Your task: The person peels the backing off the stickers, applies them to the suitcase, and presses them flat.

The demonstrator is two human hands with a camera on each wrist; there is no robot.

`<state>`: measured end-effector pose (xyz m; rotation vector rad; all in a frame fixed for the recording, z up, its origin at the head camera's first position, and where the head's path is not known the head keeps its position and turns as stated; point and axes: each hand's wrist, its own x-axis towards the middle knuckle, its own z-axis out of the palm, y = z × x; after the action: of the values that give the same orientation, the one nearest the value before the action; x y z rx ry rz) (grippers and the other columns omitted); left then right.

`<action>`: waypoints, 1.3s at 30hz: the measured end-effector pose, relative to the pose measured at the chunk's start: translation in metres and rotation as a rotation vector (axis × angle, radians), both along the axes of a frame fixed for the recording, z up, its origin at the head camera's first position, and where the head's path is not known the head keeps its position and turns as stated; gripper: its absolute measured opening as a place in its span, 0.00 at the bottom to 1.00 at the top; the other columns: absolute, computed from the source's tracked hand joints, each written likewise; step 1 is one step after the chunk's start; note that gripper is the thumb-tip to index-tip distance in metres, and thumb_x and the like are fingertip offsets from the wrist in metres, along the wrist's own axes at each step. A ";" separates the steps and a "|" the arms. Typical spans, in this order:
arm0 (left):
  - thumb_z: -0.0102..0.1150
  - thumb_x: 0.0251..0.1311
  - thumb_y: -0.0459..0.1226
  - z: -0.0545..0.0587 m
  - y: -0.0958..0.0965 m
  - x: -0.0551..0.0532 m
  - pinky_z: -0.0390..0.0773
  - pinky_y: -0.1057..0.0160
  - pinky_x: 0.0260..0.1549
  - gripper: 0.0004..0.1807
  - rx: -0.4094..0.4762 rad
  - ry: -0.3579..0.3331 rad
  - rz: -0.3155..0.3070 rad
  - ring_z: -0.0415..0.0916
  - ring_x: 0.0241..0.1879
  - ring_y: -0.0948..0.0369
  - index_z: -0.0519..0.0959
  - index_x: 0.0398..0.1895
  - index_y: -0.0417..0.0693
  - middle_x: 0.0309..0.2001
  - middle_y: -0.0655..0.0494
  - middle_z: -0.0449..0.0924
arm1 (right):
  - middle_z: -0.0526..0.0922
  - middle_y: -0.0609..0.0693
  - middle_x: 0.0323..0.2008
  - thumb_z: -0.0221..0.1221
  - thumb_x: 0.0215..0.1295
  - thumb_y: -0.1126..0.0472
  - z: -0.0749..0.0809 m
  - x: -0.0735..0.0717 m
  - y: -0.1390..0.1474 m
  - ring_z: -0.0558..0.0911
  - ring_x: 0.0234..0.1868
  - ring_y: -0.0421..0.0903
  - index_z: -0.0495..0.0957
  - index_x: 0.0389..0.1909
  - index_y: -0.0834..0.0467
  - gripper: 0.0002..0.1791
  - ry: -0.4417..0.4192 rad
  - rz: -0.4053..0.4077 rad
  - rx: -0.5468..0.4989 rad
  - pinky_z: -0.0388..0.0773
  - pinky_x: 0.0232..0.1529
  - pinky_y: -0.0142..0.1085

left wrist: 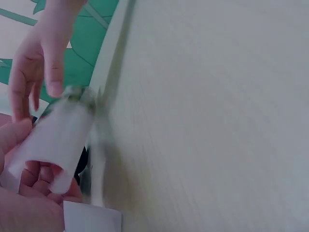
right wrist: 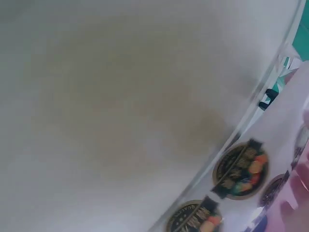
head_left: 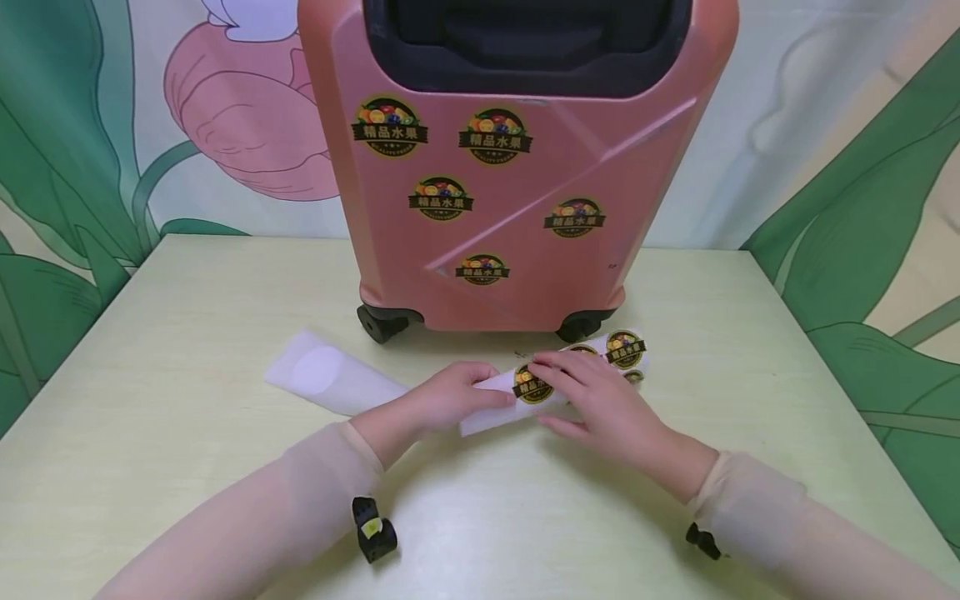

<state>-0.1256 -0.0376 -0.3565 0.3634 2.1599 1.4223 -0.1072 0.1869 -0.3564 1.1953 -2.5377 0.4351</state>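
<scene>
My left hand (head_left: pixel 457 396) grips a white strip of stickers (head_left: pixel 486 419), with thumb on top and fingers behind. The strip bends into a tube in the left wrist view and carries round black fruit labels with Chinese characters. Over its right part lies my right hand (head_left: pixel 607 412), fingers extended near a label (head_left: pixel 534 385), thumb held apart below. Seen from the left wrist, that right hand (left wrist: pixel 41 63) has its thumb and fingers spread. Labels on the strip (right wrist: pixel 241 169) also show in the right wrist view. To the left, blank backing paper (head_left: pixel 337 377) trails across the table.
A pink suitcase (head_left: pixel 540 292) stands upright behind the hands, its wheels on the pale table (head_left: pixel 150 417). Several matching labels, one at upper left (head_left: pixel 390 127), are stuck on its front. A printed leaf backdrop (head_left: pixel 60 125) hangs behind the table.
</scene>
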 end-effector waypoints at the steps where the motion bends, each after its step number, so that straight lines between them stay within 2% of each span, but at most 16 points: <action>1: 0.60 0.58 0.40 0.000 0.000 0.001 0.71 0.68 0.26 0.10 0.010 -0.021 0.020 0.73 0.28 0.62 0.79 0.35 0.41 0.34 0.56 0.79 | 0.74 0.54 0.54 0.69 0.50 0.55 0.000 0.001 -0.001 0.72 0.55 0.53 0.74 0.55 0.60 0.30 0.012 0.003 -0.039 0.66 0.56 0.48; 5: 0.60 0.58 0.39 0.001 0.002 0.002 0.70 0.68 0.23 0.10 0.058 -0.084 0.066 0.72 0.26 0.63 0.80 0.36 0.40 0.30 0.56 0.79 | 0.77 0.51 0.44 0.71 0.46 0.59 0.000 0.004 -0.008 0.74 0.47 0.50 0.80 0.44 0.59 0.22 0.054 0.005 -0.193 0.69 0.50 0.45; 10: 0.60 0.59 0.38 0.002 0.004 0.004 0.70 0.68 0.25 0.12 0.116 -0.125 0.093 0.72 0.27 0.63 0.81 0.38 0.37 0.29 0.56 0.78 | 0.78 0.47 0.32 0.71 0.44 0.62 0.001 0.008 -0.019 0.76 0.36 0.46 0.82 0.32 0.58 0.13 0.073 -0.033 -0.300 0.71 0.40 0.40; 16: 0.59 0.59 0.39 0.001 0.007 0.007 0.74 0.67 0.27 0.16 0.189 -0.218 0.102 0.74 0.29 0.62 0.80 0.43 0.34 0.31 0.53 0.80 | 0.79 0.47 0.28 0.73 0.41 0.61 0.002 0.012 -0.025 0.76 0.32 0.45 0.84 0.29 0.59 0.13 0.092 -0.093 -0.334 0.73 0.32 0.37; 21: 0.59 0.60 0.39 0.002 0.005 0.006 0.75 0.66 0.27 0.17 0.227 -0.259 0.112 0.75 0.31 0.61 0.80 0.44 0.33 0.32 0.52 0.80 | 0.80 0.47 0.29 0.74 0.40 0.61 0.001 0.013 -0.026 0.76 0.31 0.44 0.85 0.31 0.60 0.14 0.090 -0.094 -0.352 0.72 0.31 0.35; 27: 0.57 0.61 0.39 0.004 0.004 0.008 0.74 0.67 0.27 0.16 0.250 -0.263 0.095 0.74 0.30 0.62 0.79 0.42 0.31 0.32 0.53 0.79 | 0.80 0.46 0.27 0.73 0.41 0.63 0.000 0.015 -0.027 0.76 0.30 0.42 0.85 0.30 0.61 0.12 0.027 -0.101 -0.394 0.72 0.30 0.33; 32: 0.57 0.62 0.39 0.004 0.004 0.010 0.74 0.67 0.28 0.15 0.234 -0.246 0.081 0.73 0.31 0.62 0.80 0.41 0.32 0.33 0.53 0.79 | 0.80 0.45 0.27 0.73 0.43 0.64 0.000 0.018 -0.028 0.76 0.32 0.41 0.84 0.28 0.61 0.10 -0.073 -0.118 -0.432 0.75 0.31 0.31; 36: 0.56 0.62 0.39 0.003 0.004 0.011 0.74 0.67 0.28 0.15 0.218 -0.227 0.068 0.74 0.31 0.62 0.80 0.41 0.32 0.33 0.53 0.80 | 0.80 0.44 0.27 0.72 0.44 0.64 0.002 0.020 -0.030 0.77 0.34 0.40 0.84 0.27 0.60 0.08 -0.158 -0.138 -0.452 0.77 0.32 0.34; 39: 0.56 0.63 0.39 0.003 0.004 0.011 0.74 0.67 0.28 0.15 0.216 -0.217 0.054 0.74 0.31 0.62 0.80 0.42 0.32 0.33 0.53 0.80 | 0.80 0.43 0.28 0.71 0.46 0.64 0.004 0.021 -0.030 0.77 0.35 0.40 0.84 0.27 0.59 0.07 -0.212 -0.149 -0.466 0.77 0.29 0.36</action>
<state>-0.1148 -0.0339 -0.3537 0.2173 1.8621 1.6494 -0.0858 0.1569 -0.3525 0.8168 -2.4683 1.0916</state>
